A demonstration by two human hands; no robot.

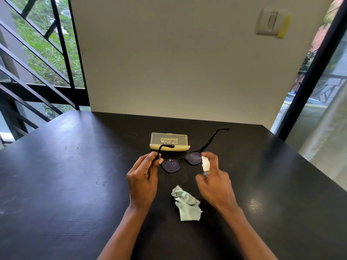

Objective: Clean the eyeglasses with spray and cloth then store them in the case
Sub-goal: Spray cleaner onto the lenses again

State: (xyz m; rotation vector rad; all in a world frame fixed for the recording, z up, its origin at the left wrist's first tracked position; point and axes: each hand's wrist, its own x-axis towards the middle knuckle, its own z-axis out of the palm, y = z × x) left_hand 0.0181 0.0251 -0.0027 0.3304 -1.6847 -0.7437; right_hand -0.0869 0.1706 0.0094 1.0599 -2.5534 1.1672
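Holding eyeglasses between hands, bottle right

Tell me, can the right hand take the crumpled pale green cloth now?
Probably not at once: the right hand grips the small white-capped spray bottle. The crumpled pale green cloth lies uncovered on the black table, just beside that wrist.

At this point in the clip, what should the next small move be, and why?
Probably set the spray bottle down and reach for the cloth. Droplets already sit on a lens of the eyeglasses, which the left hand holds by a temple; the right hand grips the bottle, and the cloth lies untouched on the table.
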